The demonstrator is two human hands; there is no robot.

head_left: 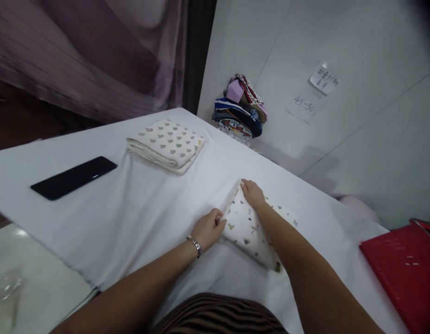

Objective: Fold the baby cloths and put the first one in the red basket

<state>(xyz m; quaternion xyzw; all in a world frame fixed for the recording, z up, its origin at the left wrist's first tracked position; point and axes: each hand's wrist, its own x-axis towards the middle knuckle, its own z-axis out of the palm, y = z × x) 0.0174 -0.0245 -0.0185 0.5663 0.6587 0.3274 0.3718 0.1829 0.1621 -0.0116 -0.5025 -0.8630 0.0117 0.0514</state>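
A white cloth with small grey and green prints lies partly folded on the white-covered table, close in front of me. My left hand, with a bracelet at the wrist, pinches its near left corner. At the far corner of the same edge, my right hand grips the cloth between thumb and fingers. Part of the cloth spreads out to the right, behind my right forearm. Farther back sits a second cloth, neatly folded, white with grey prints.
A black phone lies at the left of the table. Against the wall stands a pile of folded clothes. A red bag is at the right edge. Paper notes hang on the wall, and a purple curtain hangs at the back left.
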